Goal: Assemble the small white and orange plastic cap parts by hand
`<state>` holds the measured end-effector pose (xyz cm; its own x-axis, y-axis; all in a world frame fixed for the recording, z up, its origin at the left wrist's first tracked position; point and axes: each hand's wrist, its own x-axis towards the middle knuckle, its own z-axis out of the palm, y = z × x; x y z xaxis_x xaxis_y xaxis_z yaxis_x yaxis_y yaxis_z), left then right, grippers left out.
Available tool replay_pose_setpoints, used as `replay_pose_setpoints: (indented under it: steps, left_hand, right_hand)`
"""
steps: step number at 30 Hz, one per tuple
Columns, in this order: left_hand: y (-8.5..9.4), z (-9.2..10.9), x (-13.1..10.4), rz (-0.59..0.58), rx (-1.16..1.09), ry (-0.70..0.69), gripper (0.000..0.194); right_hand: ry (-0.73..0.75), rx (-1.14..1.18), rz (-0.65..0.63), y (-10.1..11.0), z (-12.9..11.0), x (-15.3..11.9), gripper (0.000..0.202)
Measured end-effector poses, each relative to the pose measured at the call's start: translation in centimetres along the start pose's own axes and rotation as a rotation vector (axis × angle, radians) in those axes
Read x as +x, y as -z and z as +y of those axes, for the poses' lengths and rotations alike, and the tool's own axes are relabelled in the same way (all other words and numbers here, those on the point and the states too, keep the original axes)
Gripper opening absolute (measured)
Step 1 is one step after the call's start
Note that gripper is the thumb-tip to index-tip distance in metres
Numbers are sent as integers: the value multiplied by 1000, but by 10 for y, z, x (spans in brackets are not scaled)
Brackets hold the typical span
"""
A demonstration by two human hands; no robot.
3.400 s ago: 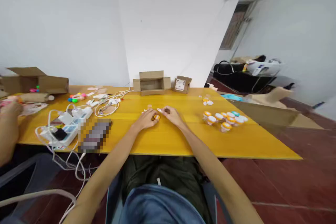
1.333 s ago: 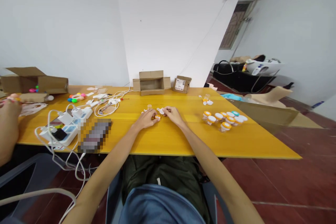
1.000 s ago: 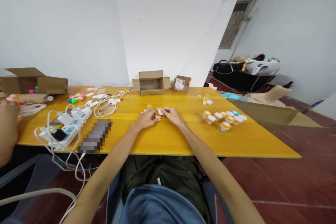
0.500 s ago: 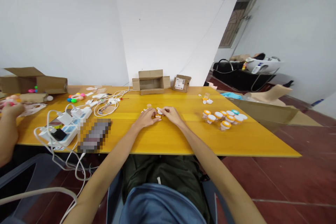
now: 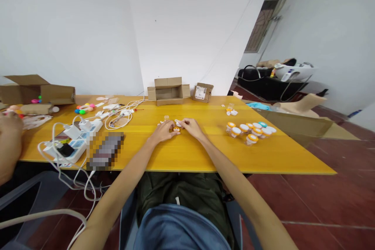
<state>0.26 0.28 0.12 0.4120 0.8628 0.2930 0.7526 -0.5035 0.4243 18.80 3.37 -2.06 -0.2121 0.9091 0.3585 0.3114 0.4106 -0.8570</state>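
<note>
At the middle of the yellow table, my left hand (image 5: pixel 163 132) has its thumb and fingers curved round a small orange-and-white round lid (image 5: pixel 176 129). My right hand (image 5: pixel 191 126) pinches a small white round piece (image 5: pixel 177 123) just above that lid. Several tiny white pieces (image 5: pixel 160 123) lie beyond my left fingers, beside a small clear cup (image 5: pixel 166 117). To the right stands a group of clear jars with orange, white and teal lids (image 5: pixel 251 139). Farther back are a few loose orange and white parts (image 5: pixel 231 113).
An open cardboard box (image 5: pixel 169 96) and a smaller carton (image 5: pixel 202 92) stand by the wall. At left lie a power strip (image 5: pixel 77 146), a phone (image 5: pixel 107 151), tangled white cables (image 5: pixel 117 121) and colourful balls (image 5: pixel 82 112). Another person's hand (image 5: pixel 11 131) works at the far left.
My hands stay nearly where they were, with the same small pieces. The other person's hand at far left has shifted slightly.
</note>
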Motion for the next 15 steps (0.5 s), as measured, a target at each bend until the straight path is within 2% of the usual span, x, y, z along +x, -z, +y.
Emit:
replay_pose_setpoints:
  steps: [8,15]
  left_hand:
    - [4,3,-2,-16,25,-4,17]
    - [2,2,-2,-20,28,-12,16]
  right_hand:
    - [-32,41,-2,4,0,1,42]
    - [-143,199,-6,4,-1,-1,43]
